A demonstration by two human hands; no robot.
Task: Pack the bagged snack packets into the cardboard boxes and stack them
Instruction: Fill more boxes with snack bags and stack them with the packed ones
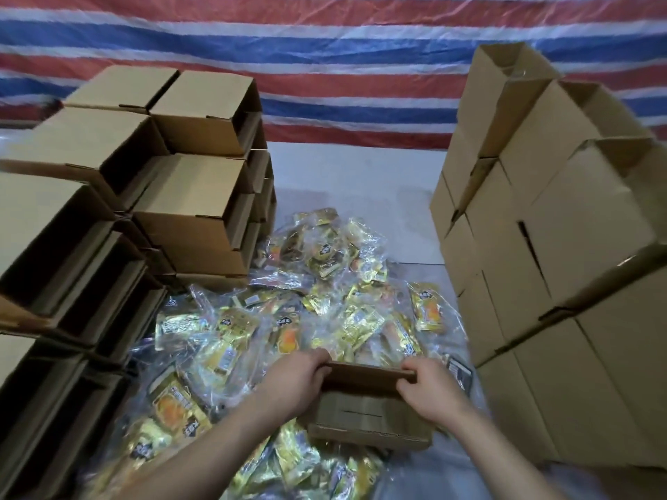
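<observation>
A small cardboard box point(364, 416) rests on a heap of clear bags holding gold snack packets point(317, 312) in the lower middle. My left hand point(299, 380) grips the left end of the box's top flap, fingers curled over its edge. My right hand point(429, 387) grips the right end of the same flap. The box's inside is hidden by the flap and my hands.
A stack of empty open-sided cardboard boxes point(195, 196) fills the left. A taller stack of closed boxes point(563, 247) stands on the right. A red, white and blue striped tarp point(325, 59) hangs behind. Pale floor point(357, 182) lies between the stacks.
</observation>
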